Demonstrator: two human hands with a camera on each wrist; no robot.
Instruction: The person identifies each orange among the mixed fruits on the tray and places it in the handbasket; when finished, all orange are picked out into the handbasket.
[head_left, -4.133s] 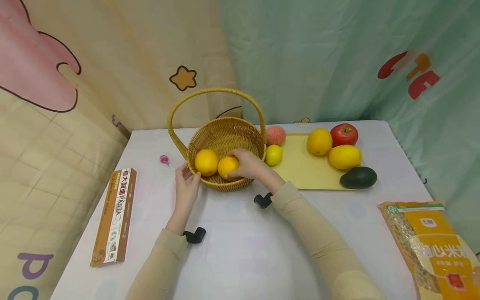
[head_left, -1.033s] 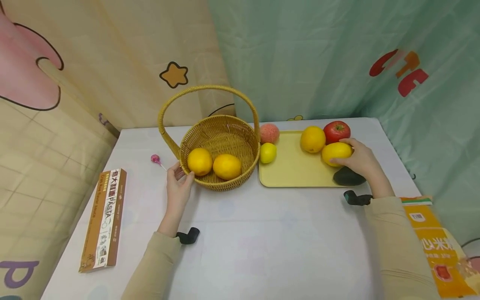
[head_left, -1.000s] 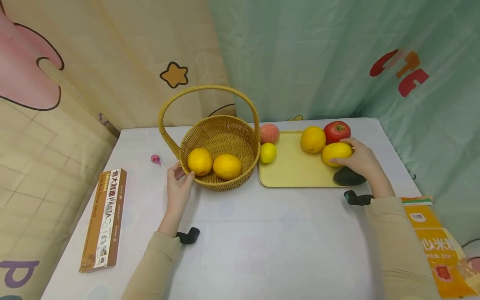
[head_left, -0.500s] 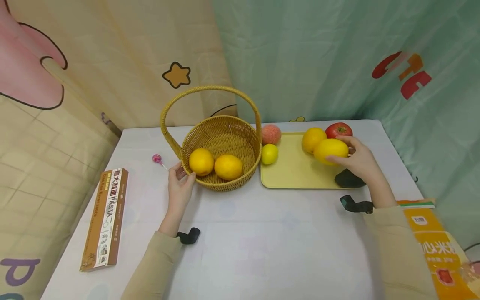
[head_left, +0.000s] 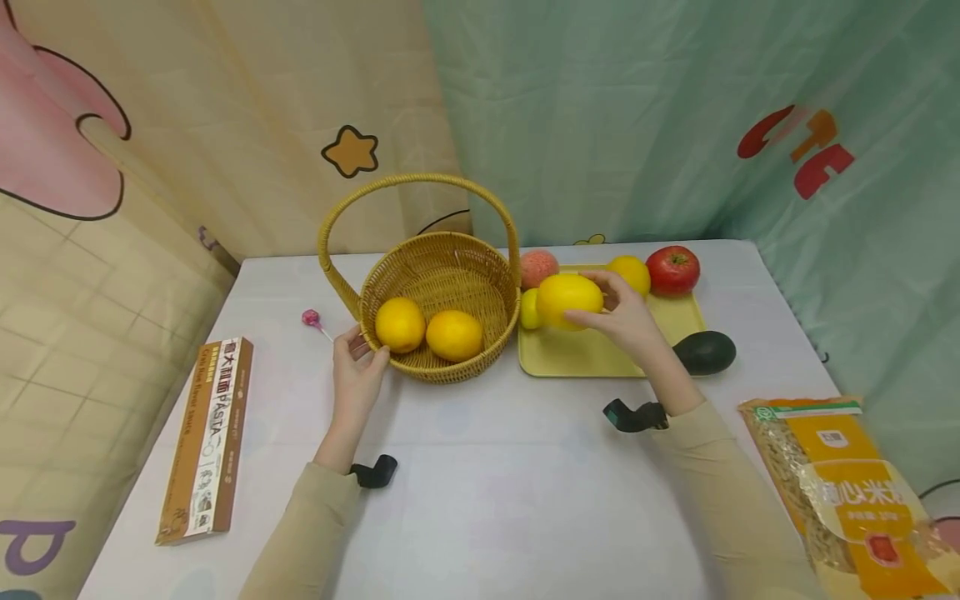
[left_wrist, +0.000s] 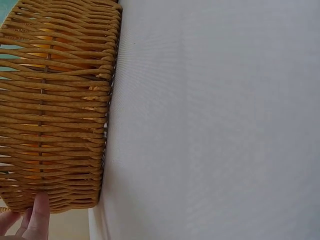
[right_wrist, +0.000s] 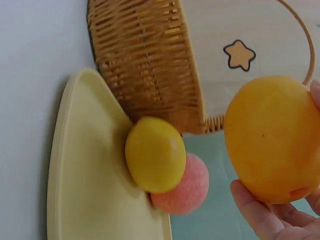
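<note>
My left hand (head_left: 356, 383) pinches the near left rim of the wicker basket (head_left: 483, 360), thumb over the edge and fingers outside; the left wrist view shows fingertips (left_wrist: 40, 212) against the weave. Inside the basket lie an orange (head_left: 400, 324) and a yellow oval fruit (head_left: 455, 335). My right hand (head_left: 626, 317) holds another yellow oval fruit (head_left: 567, 302) between thumb and fingers, raised above the left part of the yellow tray (head_left: 585, 367). In the right wrist view this held fruit (right_wrist: 272, 140) is large, smooth and orange-yellow, with the basket side beyond.
By the basket sit a small yellow-green fruit (right_wrist: 155, 155) and a pink peach-like fruit (right_wrist: 182, 187). Toward the right are a round yellow-orange fruit (head_left: 632, 273), a red apple (head_left: 672, 271) and a dark green avocado (head_left: 707, 352). A lollipop (head_left: 311, 317), pasta box (head_left: 204, 442) and grain bag (head_left: 847, 492) flank these.
My right hand let go of a fruit in the basket, went to the tray's right side, took the yellow oval fruit, lifted it and carried it left. The left hand stayed on the rim.
</note>
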